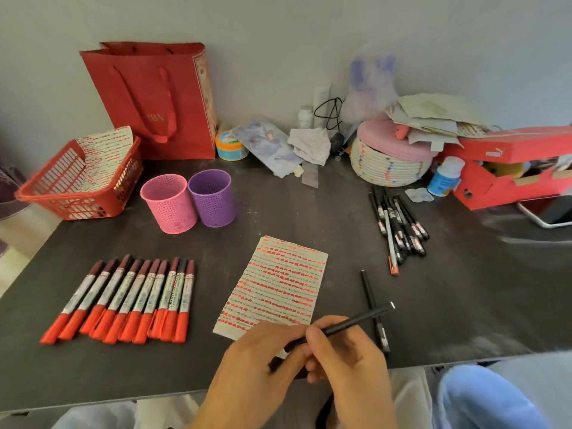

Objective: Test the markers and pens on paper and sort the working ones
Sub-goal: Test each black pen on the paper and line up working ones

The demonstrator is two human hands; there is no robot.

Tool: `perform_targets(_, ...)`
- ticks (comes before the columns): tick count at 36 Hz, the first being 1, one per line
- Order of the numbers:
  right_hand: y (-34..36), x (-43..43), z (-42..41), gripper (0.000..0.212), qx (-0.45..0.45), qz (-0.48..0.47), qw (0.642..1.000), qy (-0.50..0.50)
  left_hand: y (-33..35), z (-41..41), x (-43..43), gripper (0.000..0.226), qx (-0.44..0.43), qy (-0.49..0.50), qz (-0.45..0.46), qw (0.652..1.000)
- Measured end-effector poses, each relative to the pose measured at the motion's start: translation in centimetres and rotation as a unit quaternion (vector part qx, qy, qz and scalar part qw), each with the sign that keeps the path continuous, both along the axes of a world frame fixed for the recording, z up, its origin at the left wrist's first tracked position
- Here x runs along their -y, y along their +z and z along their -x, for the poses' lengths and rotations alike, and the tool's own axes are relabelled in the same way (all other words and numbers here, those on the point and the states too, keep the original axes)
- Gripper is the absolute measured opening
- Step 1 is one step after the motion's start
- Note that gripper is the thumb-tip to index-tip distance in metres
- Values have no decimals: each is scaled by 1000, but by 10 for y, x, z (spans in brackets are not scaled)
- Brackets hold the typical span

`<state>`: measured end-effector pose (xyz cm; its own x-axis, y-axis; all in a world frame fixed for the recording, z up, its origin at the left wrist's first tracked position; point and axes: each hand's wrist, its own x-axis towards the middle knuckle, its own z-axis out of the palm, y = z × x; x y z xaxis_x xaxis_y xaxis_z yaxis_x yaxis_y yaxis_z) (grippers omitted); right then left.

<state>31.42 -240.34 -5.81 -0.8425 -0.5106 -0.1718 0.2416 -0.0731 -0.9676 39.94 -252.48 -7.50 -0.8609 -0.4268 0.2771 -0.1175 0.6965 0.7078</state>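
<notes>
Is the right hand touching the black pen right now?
Touching. The head view shows the right hand with thumb and fingers curled round the black pen.

The near corner of the paper (278, 283) is covered by the left hand (250, 366), and part of the pen (353, 323) is hidden within it and the right hand (349, 366). The print on the markers (123, 297) is too blurred to be read. The box (507, 150) and phone (554, 212) are cut off at the right edge.
</notes>
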Motion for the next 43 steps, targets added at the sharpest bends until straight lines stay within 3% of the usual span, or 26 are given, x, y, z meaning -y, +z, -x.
perform_targets(3, -2, -17, 14, 7, -32, -16, 998, -45, -12, -1, 9, 43, 33, -11, 45, 998)
perform_targets(7, -3, -51, 54, 19, -68, -50, 993, -85, -20, -3, 37, 46, 51, 47, 84, 994)
perform_targets(13, 1, -87, 109, 16, -134, -164, 976, -47, -41, -7, 50, 50, 104, 71, 142, 982)
perform_targets(17, -6, -87, 134, 35, -188, -293, 937, -2, -44, -6, 51, 49, 107, 74, 139, 982)
perform_targets(22, -15, -74, 149, 48, -231, -457, 855, 77, -41, -11, 50, 46, 95, 77, 133, 984)
perform_targets(29, -18, -64, 149, 50, -256, -490, 829, 88, -44, -16, 48, 41, 80, 97, 141, 982)
perform_targets(35, -16, -62, 148, 36, -292, -509, 806, 77, -46, -15, 49, 42, 82, 97, 142, 982)
perform_targets(43, -19, -62, 144, 26, -275, -501, 817, 79, -46, -15, 47, 43, 79, 103, 147, 981)
